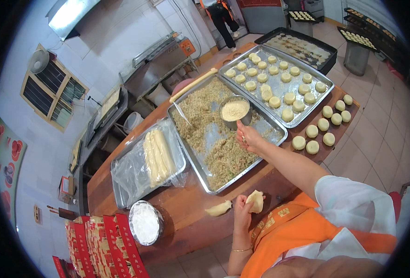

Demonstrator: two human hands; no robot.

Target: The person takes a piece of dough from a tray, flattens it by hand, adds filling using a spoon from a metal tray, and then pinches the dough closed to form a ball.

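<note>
My left hand [243,208] pinches a flattened piece of pale dough [256,201] near the table's front edge; another dough piece [218,208] lies just left of it. My right hand [247,139] is closed at the near side of a round metal cup [235,111] full of pale grains, over a large tray [275,136] of chopped filling [230,164]. A flat-bladed tool [181,111] rests in that filling. A tray [121,194] at the left holds plastic sheeting and long dough strips [156,155]. A bowl of white powder [144,222] stands at the near left.
A tray of dough rounds [315,110] and loose rounds [312,146] occupy the right. A rolling pin [193,85] lies along the far left, a dark pan [327,46] behind. Red packaging [98,241] is at lower left; racks [367,25] and another person's legs [223,28] are beyond.
</note>
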